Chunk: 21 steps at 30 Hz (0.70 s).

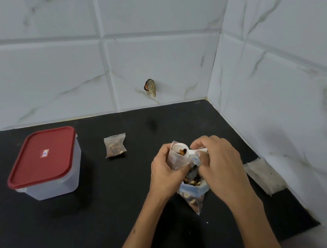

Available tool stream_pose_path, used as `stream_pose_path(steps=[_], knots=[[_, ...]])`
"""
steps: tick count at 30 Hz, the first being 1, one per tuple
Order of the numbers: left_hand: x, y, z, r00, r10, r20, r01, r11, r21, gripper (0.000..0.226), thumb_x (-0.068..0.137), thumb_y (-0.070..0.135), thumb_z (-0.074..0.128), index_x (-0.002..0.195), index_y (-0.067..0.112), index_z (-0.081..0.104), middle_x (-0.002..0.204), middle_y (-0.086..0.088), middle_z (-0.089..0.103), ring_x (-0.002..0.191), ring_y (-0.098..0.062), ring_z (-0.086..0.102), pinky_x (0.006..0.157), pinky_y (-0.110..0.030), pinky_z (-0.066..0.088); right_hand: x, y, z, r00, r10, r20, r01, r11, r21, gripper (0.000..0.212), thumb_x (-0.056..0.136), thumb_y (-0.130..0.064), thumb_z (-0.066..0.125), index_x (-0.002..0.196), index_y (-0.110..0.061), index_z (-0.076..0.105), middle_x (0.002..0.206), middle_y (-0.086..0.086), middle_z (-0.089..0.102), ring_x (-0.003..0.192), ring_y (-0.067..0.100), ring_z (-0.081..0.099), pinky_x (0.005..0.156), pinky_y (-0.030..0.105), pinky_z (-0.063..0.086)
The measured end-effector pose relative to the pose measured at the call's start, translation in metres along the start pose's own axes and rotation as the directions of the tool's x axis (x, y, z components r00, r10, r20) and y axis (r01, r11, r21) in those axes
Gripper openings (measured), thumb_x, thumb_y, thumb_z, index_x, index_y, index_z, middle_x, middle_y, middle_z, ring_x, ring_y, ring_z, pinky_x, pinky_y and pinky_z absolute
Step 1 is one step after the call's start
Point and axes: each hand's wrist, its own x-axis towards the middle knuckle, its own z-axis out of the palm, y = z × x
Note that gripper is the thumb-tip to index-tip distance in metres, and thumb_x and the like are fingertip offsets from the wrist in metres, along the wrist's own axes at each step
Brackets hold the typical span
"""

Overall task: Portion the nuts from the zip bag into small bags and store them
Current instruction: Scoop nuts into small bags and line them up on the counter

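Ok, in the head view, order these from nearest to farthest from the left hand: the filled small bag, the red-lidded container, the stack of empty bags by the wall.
From the left hand:
1. Filled small bag, up and to its left on the counter.
2. Stack of empty bags, to the right beside the wall, past the right hand.
3. Red-lidded container, far left.

- A black countertop [48, 236] is seen spreading beneath and all around the grip.
- White marble-look tiled walls [55, 76] are met behind the grip and to its right, forming a corner [209, 93].
- A damaged hole [150, 88] is seen in the back wall, straight beyond the grip.
- Soft, even light is cast throughout.
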Motion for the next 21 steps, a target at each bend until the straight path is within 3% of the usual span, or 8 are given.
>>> stream_pose_path(steps=[3,9,16,21], knots=[[-0.001,0.001,0.005,1.0,0.001,0.021,-0.002,1.0,0.031,0.041,0.06,0.032,0.076,0.098,0.031,0.06,0.091,0.012,0.068,0.083,-0.006,0.065,0.075,-0.031,0.057,0.001,0.005,0.0,0.999,0.038,0.025,-0.038,0.999,-0.013,0.042,0.096,-0.015,0.049,0.136,-0.025,0.047,0.122,-0.001,0.051,0.109,0.007,0.041,0.084,0.016,0.036],[-0.006,0.002,0.008,0.999,0.004,0.053,-0.006,0.999,0.034,0.046,0.06,0.034,0.074,0.104,0.034,0.06,0.097,0.013,0.067,0.089,-0.011,0.067,0.08,-0.041,0.058,-0.001,0.009,0.009,0.99,0.131,-0.043,-0.129,0.991,0.036,0.021,0.091,-0.027,0.056,0.11,-0.02,0.063,0.101,-0.005,0.048,0.094,0.003,0.036,0.062,0.008,0.03],[-0.009,-0.002,0.015,0.999,-0.021,0.038,0.021,1.0,0.008,0.058,0.06,0.03,0.073,0.115,0.024,0.058,0.101,0.006,0.068,0.095,-0.015,0.067,0.083,-0.046,0.056,-0.002,0.008,0.013,0.956,0.192,-0.222,-0.188,0.981,0.04,0.026,0.08,-0.037,0.071,0.09,-0.014,0.066,0.088,-0.005,0.047,0.088,0.006,0.038,0.058,0.007,0.026],[-0.009,-0.003,0.018,0.999,-0.02,0.048,0.019,1.0,0.025,0.055,0.064,0.02,0.077,0.113,0.031,0.057,0.1,0.012,0.067,0.096,-0.01,0.065,0.087,-0.04,0.056,-0.004,0.01,0.014,0.956,0.188,-0.224,-0.184,0.982,0.038,0.03,0.078,-0.038,0.073,0.092,-0.012,0.066,0.091,-0.003,0.047,0.091,0.008,0.037,0.063,0.013,0.027]])
